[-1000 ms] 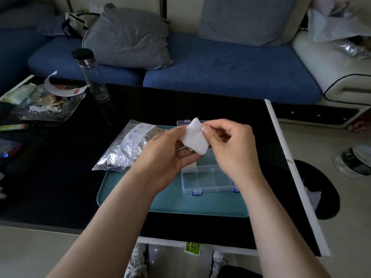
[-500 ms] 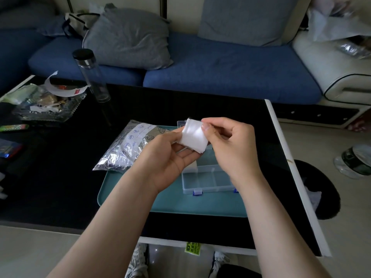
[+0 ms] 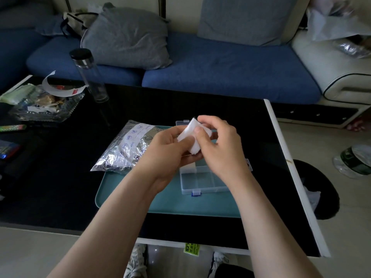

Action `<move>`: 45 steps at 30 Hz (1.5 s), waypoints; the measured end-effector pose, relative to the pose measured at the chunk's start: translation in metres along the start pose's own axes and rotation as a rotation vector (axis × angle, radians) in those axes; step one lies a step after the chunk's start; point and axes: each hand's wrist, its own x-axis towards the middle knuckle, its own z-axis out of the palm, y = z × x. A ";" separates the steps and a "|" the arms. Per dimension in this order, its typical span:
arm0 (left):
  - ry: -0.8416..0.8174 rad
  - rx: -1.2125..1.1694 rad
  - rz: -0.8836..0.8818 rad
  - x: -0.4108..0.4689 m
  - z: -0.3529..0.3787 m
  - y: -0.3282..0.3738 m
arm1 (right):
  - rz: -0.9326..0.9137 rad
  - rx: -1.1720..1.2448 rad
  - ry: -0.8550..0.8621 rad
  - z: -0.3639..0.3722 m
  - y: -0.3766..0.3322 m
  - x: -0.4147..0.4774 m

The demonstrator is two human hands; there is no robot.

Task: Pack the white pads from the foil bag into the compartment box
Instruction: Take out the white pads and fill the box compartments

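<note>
Both hands hold a white pad [image 3: 190,137] in the air above the clear compartment box [image 3: 202,180]. My left hand [image 3: 170,149] pinches its lower left side with thumb and fingers. My right hand [image 3: 218,145] pinches its right side, thumb on the front. The pad is bent between them. The box stands open on the teal tray [image 3: 164,201], its lid edge showing behind my hands. The silver foil bag [image 3: 126,149] lies at the tray's back left corner, left of my left hand.
The tray sits on a black table [image 3: 60,177] with a white right edge. A clear bottle [image 3: 90,77] with a black cap and a glass dish [image 3: 44,105] of scraps stand at the back left. A blue sofa runs behind the table.
The pad has been folded and turned between my fingers. My right thumb now lies lower on the pad's front. Both hands stay above the box.
</note>
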 end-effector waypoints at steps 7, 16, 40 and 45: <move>0.138 0.244 0.104 0.004 -0.009 -0.005 | 0.070 0.062 -0.038 0.002 0.003 0.002; 0.282 0.274 0.114 0.003 -0.019 -0.001 | 0.238 0.273 -0.108 0.012 -0.009 -0.004; 0.457 0.990 0.038 0.022 -0.086 0.002 | 0.395 0.044 -0.143 0.139 0.025 -0.003; 0.437 1.009 0.006 0.022 -0.087 0.003 | 0.463 0.001 0.003 0.146 0.022 0.000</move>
